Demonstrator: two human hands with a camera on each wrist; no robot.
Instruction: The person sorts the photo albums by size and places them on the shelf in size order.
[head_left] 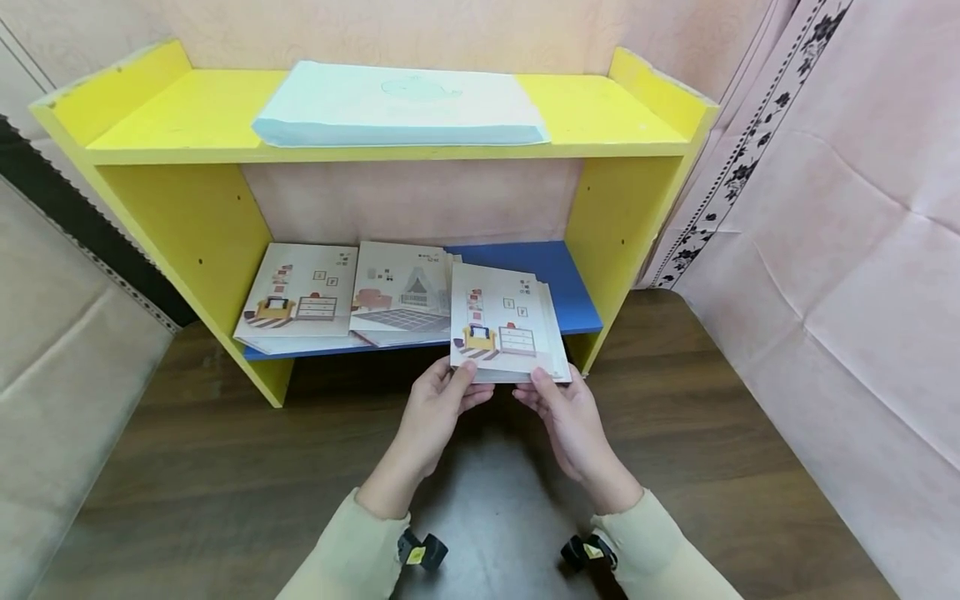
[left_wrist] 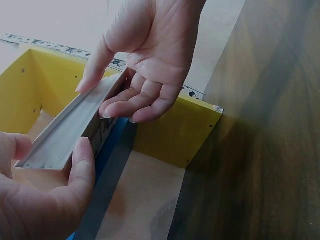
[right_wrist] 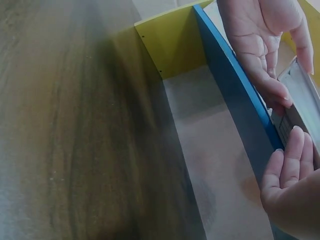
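Both hands grip a small stack of notebooks (head_left: 510,304) by its near corners; the top cover carries a printed room scene with a yellow chair. My left hand (head_left: 435,404) pinches the left corner, thumb on top and fingers beneath. At the right corner my right hand (head_left: 570,421) holds likewise. The stack overhangs the front edge of the blue shelf (head_left: 517,255); whether its far end rests there cannot be told. Left of it lie a middle stack of notebooks (head_left: 401,287) and a left stack of notebooks (head_left: 303,287). The left wrist view shows the held stack's pale page edges (left_wrist: 65,132).
A yellow shelf unit (head_left: 600,108) surrounds the blue shelf with side panels. On its top board lies a white and pale blue folded sheet (head_left: 405,104). Brown wood-look surface (head_left: 195,467) extends in front. Pale cloth (head_left: 840,250) hangs at the right.
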